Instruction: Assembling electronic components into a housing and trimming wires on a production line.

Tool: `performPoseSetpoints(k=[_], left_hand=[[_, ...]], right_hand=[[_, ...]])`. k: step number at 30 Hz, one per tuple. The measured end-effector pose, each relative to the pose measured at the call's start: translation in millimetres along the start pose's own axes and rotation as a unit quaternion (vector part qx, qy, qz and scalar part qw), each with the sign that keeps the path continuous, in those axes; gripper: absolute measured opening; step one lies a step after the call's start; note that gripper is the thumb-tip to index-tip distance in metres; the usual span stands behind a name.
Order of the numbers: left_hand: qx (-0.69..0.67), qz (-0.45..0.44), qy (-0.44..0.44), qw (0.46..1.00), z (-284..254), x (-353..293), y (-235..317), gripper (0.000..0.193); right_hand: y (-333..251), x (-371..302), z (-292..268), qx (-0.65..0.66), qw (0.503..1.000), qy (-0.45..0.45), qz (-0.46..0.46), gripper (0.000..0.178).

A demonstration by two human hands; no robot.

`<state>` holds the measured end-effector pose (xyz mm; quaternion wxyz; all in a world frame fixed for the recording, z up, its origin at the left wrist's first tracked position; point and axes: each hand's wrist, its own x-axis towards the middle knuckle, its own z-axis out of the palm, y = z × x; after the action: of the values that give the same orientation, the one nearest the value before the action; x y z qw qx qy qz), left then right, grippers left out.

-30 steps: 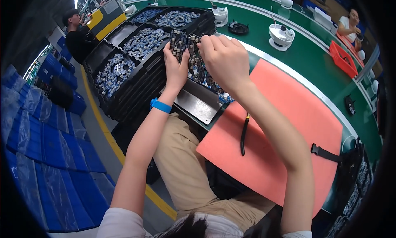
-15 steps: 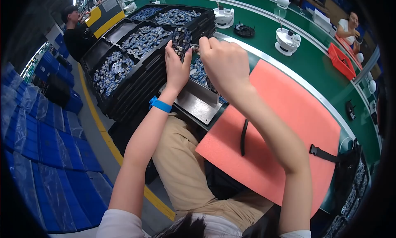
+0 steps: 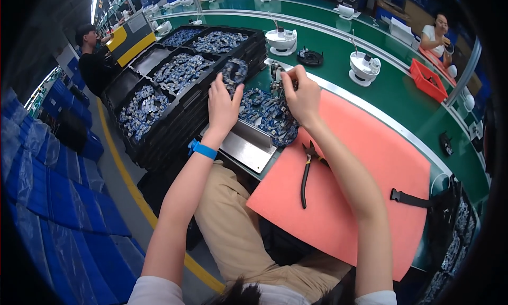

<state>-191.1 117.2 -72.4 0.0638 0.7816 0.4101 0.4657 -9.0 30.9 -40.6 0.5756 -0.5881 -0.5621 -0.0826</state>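
My left hand [image 3: 223, 105] grips a dark blue circuit board [image 3: 234, 74] with small parts on it, raised beside the black trays. In the fingertips of my right hand [image 3: 304, 95] is a second circuit board [image 3: 275, 76], held above a pile of blue circuit boards [image 3: 263, 110]. A metal tray [image 3: 246, 147] sits in front of that pile. Below my right wrist, a pair of black-handled cutting pliers [image 3: 306, 174] lies on the pink foam mat [image 3: 349, 210], partly behind the forearm.
Stacked black trays [image 3: 182, 96] full of circuit boards stand at the left. White round devices [image 3: 364, 67] are spaced along the green conveyor [image 3: 328, 75]. A red basket [image 3: 427, 82] sits far right, near a person. A buckled black strap [image 3: 413, 197] crosses the mat's right side.
My right hand has moved down and away from the left hand's board, and now holds a separate board. The pliers have come into fuller view on the mat. The view has shifted slightly.
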Motion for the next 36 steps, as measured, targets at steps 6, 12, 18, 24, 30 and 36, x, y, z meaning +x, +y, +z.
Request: performPoseSetpoints(k=[6,12,18,24,30,36], left_hand=[[0.103,-0.004,-0.090,0.991,-2,0,-1,0.063],[0.049,0.051,-0.062,0.996,-7,2,23,0.064],[0.121,0.143,-0.131,0.974,29,20,73,0.060],[0.193,0.084,-0.219,0.953,107,39,72,0.062],[0.171,0.000,-0.330,0.928,111,53,68,0.073],[-0.041,0.118,-0.359,0.925,-10,13,99,0.031]], right_hand=[[-12,10,-40,0.078,0.996,0.046,-0.002,0.016],[29,33,-102,0.138,0.981,0.012,0.134,0.017],[83,29,-144,0.136,0.923,-0.093,0.347,0.019],[115,4,-143,-0.154,0.911,-0.231,0.304,0.044],[138,-13,-145,-0.299,0.911,-0.204,0.199,0.028],[145,-23,-142,-0.326,0.915,-0.170,0.165,0.021]])
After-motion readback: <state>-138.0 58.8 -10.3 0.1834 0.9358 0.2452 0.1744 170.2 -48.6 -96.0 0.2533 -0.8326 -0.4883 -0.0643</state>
